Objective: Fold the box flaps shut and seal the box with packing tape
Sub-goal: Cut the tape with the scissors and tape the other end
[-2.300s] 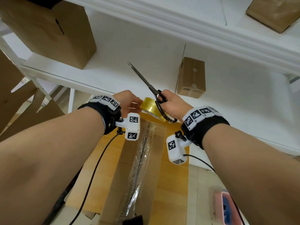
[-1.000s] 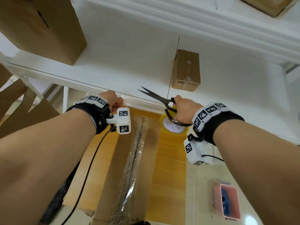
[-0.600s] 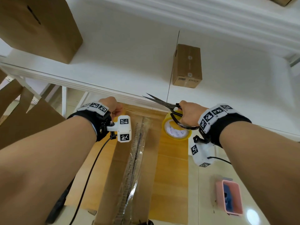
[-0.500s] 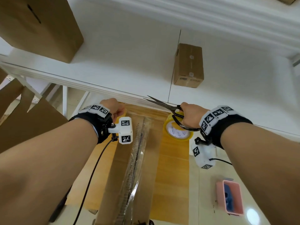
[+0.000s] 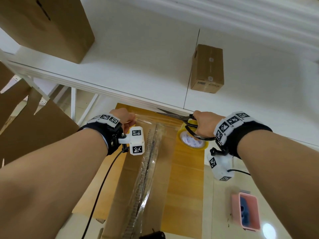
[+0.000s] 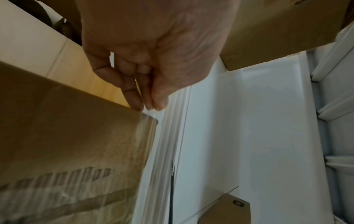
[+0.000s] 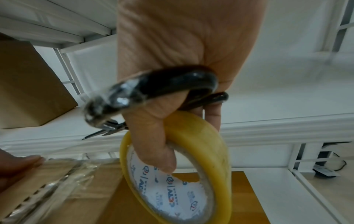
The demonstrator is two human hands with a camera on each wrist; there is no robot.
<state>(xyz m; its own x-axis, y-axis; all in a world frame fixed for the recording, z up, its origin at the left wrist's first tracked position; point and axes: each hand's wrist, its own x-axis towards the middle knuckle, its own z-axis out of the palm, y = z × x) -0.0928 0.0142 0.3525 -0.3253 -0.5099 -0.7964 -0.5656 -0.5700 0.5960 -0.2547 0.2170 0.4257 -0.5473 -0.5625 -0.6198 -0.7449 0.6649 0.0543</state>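
Brown cardboard fills the middle of the head view: the box (image 5: 148, 178) lies lengthwise on a wooden board (image 5: 186, 178), flaps closed, with clear tape (image 5: 146, 166) running along its centre seam. Its far end sits close under the front edge of a white shelf (image 5: 138, 66).

Both forearms reach forward, roughly level, one on each side of the box's far end. The left hand (image 5: 123, 118) is at the far left corner of the box, wrist turned so the fingers point down. In the left wrist view its thumb and fingertips (image 6: 138, 103) are pressed together, pinching the free end of the tape just above the box's far edge; a clear strip stretches from that pinch toward the right.

The right hand (image 5: 204, 125) is at the far right corner, its fingers closed round two things at once. Some fingers pass through the black loops of the scissors (image 5: 179, 117), and one finger hooks through the core of the yellow roll (image 7: 182, 174), which hangs tilted below the palm, over the board beside the box. The blades point left, nearly level along the shelf edge, toward the stretched strip; they look close to shut, though motion blur hides the tips in the right wrist view.

On the shelf stand a small carton (image 5: 207, 69), right of centre, and a large carton (image 5: 46, 28) at the left end. A pink tray (image 5: 246, 211) lies on the floor under the right forearm.
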